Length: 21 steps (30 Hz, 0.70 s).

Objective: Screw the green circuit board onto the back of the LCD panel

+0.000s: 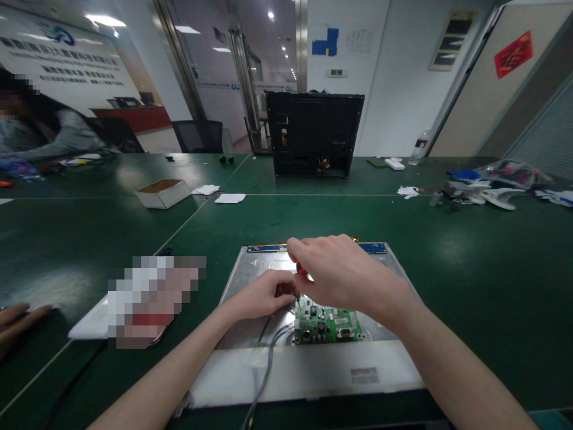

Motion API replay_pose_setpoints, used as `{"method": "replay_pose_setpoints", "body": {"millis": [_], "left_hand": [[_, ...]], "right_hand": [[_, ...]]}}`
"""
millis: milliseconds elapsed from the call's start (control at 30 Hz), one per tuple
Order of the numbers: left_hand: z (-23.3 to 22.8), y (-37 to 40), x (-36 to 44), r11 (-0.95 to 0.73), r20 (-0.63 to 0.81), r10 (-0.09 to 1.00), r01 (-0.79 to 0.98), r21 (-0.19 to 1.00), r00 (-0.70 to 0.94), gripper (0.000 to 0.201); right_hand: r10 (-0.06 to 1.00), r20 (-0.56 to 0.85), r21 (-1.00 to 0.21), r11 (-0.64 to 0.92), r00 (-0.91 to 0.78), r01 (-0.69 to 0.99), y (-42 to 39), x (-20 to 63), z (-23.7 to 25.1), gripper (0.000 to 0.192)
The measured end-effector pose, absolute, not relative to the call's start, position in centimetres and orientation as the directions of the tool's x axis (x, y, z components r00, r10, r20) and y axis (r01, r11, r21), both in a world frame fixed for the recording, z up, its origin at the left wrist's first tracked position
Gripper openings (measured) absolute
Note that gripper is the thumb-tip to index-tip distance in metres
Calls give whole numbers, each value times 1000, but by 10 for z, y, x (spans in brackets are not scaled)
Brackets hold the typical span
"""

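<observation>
A flat metal display panel (250, 358) lies back-up on the green table (470, 269) in front of me. A small green circuit board (326, 325) sits on its middle, with grey cables (268, 358) running toward me. My right hand (340, 272) is closed around a screwdriver with a red handle (301, 269), held upright over the board's far left corner. My left hand (264, 294) pinches at the screwdriver's tip, fingers touching the board's edge. What the fingertips hold is hidden.
A black monitor housing (313, 134) stands upright at the far middle. A small open cardboard box (162, 193) and white papers (230, 198) lie to the far left. Loose parts and bags (492, 188) are at the far right. Another person (40, 134) sits far left.
</observation>
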<state>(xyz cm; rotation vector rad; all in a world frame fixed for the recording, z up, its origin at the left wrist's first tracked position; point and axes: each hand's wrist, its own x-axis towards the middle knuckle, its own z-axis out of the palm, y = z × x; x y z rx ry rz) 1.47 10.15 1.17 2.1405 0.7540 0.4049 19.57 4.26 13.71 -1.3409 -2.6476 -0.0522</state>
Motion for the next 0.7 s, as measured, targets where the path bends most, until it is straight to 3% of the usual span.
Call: {"method": "replay_pose_setpoints", "body": {"millis": [400,567,700], "left_hand": [[14,102,13,-519,27,634,400,755,773,12],[11,100,13,-531,61,663,412,740,746,13],[6,101,12,-524,28,655,427,737,755,7]], "right_hand": [[815,169,-30,566,-554,824,44,194,139,19],[790,194,-17,595,-581,804,43,193,137,12],[763,192,-58,637,-617,769,42,195,138,21]]}}
